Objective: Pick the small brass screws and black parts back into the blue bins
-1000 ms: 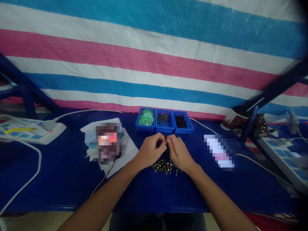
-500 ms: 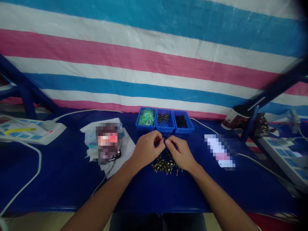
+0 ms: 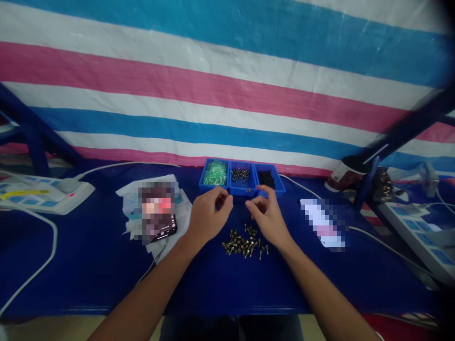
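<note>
My left hand (image 3: 210, 213) is closed in front of the green-filled bin, fingertips pressed together; whatever it may hold is hidden. To its right, my right hand (image 3: 269, 215) has its thumb and index finger apart, with nothing visible resting in it. A small piece (image 3: 250, 190) shows at the front wall of the middle bin, near the right fingertips. On the blue table below and between the hands lies a loose pile of small brass-coloured screw-like parts (image 3: 243, 244). The middle blue bin (image 3: 243, 192) holds similar parts, and the right bin (image 3: 279, 190) holds small black parts.
The left blue bin (image 3: 213, 188) holds green bagged pieces. A phone (image 3: 167, 233) lies on white plastic at left, another phone (image 3: 322, 225) at right. Power strips (image 3: 76, 196) sit at both sides. A cup (image 3: 339, 176) stands at the back right; white cables cross the table.
My hands have moved apart from their meeting point above the pile. The right fingers have spread and reach nearer the bins. More of the pile shows between the hands.
</note>
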`<state>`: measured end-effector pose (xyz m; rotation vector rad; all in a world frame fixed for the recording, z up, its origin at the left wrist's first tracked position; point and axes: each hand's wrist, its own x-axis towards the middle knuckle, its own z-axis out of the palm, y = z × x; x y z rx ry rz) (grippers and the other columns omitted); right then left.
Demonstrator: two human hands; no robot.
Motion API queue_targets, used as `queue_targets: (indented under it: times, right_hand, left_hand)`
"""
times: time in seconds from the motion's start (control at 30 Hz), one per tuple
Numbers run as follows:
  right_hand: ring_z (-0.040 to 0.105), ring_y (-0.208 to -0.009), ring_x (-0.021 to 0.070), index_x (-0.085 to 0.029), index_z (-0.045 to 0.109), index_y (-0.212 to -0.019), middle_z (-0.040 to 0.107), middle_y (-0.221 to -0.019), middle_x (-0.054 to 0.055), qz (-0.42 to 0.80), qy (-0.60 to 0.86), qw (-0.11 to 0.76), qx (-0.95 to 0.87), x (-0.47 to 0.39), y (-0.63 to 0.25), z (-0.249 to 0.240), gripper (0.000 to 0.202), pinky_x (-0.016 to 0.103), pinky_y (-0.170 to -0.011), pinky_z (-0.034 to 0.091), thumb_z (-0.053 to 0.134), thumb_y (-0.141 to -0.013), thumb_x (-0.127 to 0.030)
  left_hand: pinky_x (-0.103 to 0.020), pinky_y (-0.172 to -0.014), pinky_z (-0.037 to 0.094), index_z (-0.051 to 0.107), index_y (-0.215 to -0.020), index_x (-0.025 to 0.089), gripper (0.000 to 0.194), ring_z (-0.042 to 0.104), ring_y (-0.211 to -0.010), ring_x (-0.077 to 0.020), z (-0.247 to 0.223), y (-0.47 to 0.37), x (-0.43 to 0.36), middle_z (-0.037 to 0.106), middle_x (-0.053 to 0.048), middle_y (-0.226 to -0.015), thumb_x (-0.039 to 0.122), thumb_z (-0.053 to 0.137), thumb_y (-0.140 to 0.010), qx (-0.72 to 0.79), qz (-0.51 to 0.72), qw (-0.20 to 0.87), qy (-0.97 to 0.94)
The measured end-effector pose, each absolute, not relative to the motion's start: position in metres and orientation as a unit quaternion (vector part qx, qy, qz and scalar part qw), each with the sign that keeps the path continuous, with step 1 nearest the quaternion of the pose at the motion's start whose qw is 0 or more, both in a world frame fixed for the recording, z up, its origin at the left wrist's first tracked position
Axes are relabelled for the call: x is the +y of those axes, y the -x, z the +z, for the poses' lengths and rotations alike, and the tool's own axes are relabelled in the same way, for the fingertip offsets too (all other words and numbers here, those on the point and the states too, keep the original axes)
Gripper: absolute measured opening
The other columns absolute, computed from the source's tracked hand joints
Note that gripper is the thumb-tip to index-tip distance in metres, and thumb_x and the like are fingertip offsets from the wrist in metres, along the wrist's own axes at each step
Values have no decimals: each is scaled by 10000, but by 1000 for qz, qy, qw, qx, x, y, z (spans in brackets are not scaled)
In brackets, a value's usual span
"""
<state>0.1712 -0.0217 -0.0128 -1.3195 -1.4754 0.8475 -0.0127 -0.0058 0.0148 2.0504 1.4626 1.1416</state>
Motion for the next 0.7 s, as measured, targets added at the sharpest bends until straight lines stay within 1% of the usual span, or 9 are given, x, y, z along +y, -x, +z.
queue_targets:
  times: [0.03, 0.07, 0.1, 0.2, 0.27, 0.37, 0.47, 0.6, 0.7]
  right_hand:
    - [512, -558, 125, -226, 412, -1210, 551, -724, -50, 341, 552, 495, -578, -19, -173, -15, 454, 248, -556, 417, 616, -851, -415]
    - [507, -542, 127, -227, 349, -1271, 549, -716, -55, 331, 566, 502, -565, -17, -176, -17, 563, 249, -540, 413, 641, -829, -417]
    - [503, -531, 131, -222, 351, -1271, 543, -687, -60, 318, 578, 495, -566, -15, -180, -18, 573, 251, -531, 405, 647, -822, -418]
    - [504, -527, 137, -215, 541, -1040, 547, -624, -46, 282, 605, 408, -623, -14, -193, -17, 269, 261, -535, 381, 602, -847, -393]
    - [520, -547, 137, -212, 615, -892, 576, -631, -26, 273, 598, 332, -676, -15, -200, -13, 146, 263, -544, 370, 571, -860, -347]
    - [544, -573, 135, -217, 685, -856, 618, -654, -14, 293, 562, 230, -739, -20, -205, -6, 137, 255, -539, 351, 578, -846, -302]
    - [571, -626, 137, -230, 724, -882, 650, -728, 0, 293, 539, 168, -771, -22, -204, -2, 151, 256, -564, 360, 626, -819, -325]
    - [590, -709, 150, -240, 737, -928, 656, -810, 17, 271, 527, 142, -793, -22, -198, -6, 197, 271, -642, 385, 677, -800, -378]
    - [585, -704, 144, -236, 733, -880, 642, -808, 16, 267, 527, 147, -793, -21, -193, -10, 127, 269, -646, 386, 653, -826, -318]
  left_hand:
    - [-259, -602, 409, 590, -797, 190, 168, 555, -586, -122, 15, 14, -4, 616, 20, -665, 312, 518, -887, 531, 411, 187, -717]
    - [-259, -595, 405, 592, -793, 190, 170, 551, -574, -121, 16, 16, -2, 612, 23, -654, 314, 520, -886, 542, 412, 187, -708]
    - [-259, -592, 404, 594, -796, 192, 165, 551, -572, -123, 15, 17, -1, 613, 24, -651, 314, 524, -883, 551, 410, 189, -701]
    - [-270, -618, 416, 605, -816, 204, 126, 577, -608, -139, 13, 18, 3, 638, 18, -685, 288, 530, -873, 562, 386, 194, -705]
    - [-285, -654, 430, 613, -828, 211, 100, 598, -646, -154, 10, 18, 4, 660, 8, -719, 260, 532, -862, 555, 365, 197, -721]
    - [-302, -685, 436, 624, -841, 218, 90, 615, -682, -171, 6, 17, 4, 678, 0, -745, 237, 537, -847, 545, 341, 199, -739]
    - [-294, -676, 430, 630, -848, 224, 96, 623, -704, -176, 5, 15, 2, 690, -1, -770, 240, 535, -846, 544, 319, 208, -748]
    - [-283, -661, 419, 633, -862, 228, 104, 624, -715, -174, 5, 13, -1, 695, 1, -787, 254, 532, -852, 548, 297, 210, -753]
    - [-283, -654, 417, 634, -867, 235, 104, 624, -716, -173, 4, 12, -2, 695, 6, -791, 264, 535, -856, 547, 289, 204, -759]
